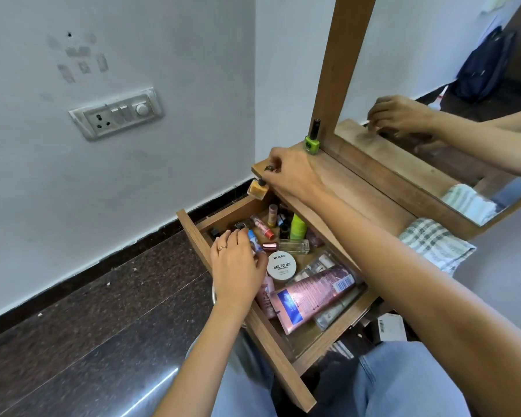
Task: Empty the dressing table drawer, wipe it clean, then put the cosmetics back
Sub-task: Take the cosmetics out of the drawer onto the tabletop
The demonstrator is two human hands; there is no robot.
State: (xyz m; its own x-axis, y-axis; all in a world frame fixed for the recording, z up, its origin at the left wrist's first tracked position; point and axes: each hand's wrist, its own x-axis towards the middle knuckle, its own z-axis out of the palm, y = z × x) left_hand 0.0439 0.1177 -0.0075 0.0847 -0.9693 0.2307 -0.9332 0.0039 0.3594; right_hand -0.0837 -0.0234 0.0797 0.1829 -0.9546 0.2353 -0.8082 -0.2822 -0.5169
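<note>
Emptying: orange bottle (257,190) is pinched by right hand (291,176) at 12 o'clock, blue tube (253,238) gripped by left hand (238,267); tabletop (361,191) placement needed.

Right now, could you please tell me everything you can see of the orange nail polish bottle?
The orange nail polish bottle is small, with a squarish clear body that looks like glass, filled with orange-yellow polish, and a dark cap. The fingers of the right hand pinch the cap. It hangs slightly tilted at the left corner of the wooden table top, above the open drawer.
</note>
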